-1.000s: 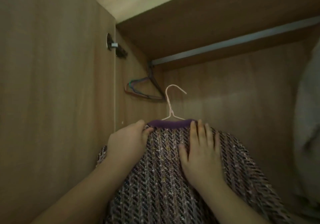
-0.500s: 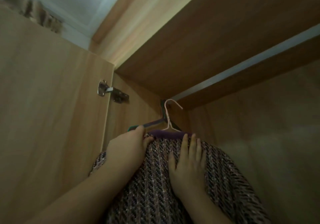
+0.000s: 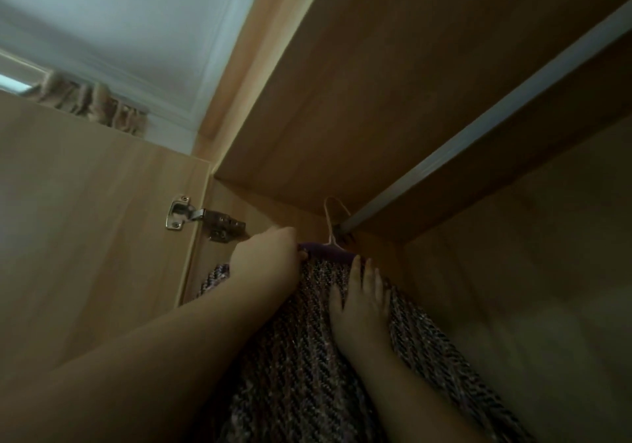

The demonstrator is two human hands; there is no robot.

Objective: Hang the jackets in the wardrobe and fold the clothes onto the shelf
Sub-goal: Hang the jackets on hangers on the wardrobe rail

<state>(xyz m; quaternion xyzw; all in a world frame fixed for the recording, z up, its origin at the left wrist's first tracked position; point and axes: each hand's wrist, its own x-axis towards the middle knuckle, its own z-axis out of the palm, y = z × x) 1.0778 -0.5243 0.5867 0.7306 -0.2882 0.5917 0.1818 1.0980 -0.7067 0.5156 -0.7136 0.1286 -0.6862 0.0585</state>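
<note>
1. We hold a tweed jacket (image 3: 307,357) up inside the wardrobe (image 3: 393,100), its purple collar (image 3: 325,254) just below the left end of the rail (image 3: 478,131).
2. Our left hand (image 3: 265,263) has its grip closed on the jacket's shoulder beside the collar, fingers curled into the fabric.
3. Our right hand (image 3: 362,309) lies flat and open on the cloth below the collar, grasping nothing.
4. The pale wire hanger (image 3: 331,218) rises from the collar, its hook at the rail; whether it rests on it, we cannot tell.
5. A metal hinge (image 3: 201,220) joins the open door (image 3: 85,220) at left.
</note>
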